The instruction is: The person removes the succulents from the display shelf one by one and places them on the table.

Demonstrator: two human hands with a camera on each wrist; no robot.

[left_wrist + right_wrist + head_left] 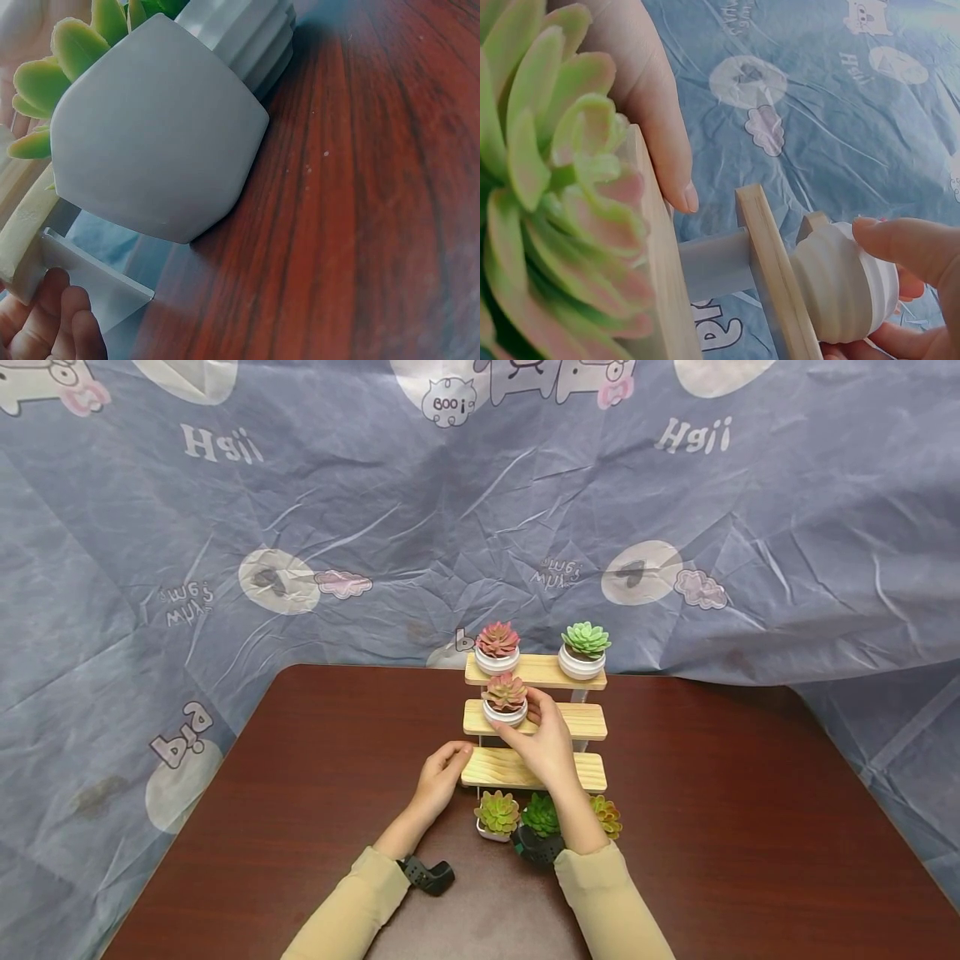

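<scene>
White pot (501, 717) with pinkish succulent (506, 691): located at the left end of the middle shelf (587, 722). Right hand (551, 747): fingers gripping the pot's sides, presumably sparing the succulent. Left hand (438, 772): fingers pinching the lowest shelf (491, 767) by its end, apparently steadying the stand (538, 671).

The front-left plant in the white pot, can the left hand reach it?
Probably yes. The left hand is close by, and the plant has bare tabletop on its left. But that hand would likely need to let go of the bottom shelf first.
</scene>
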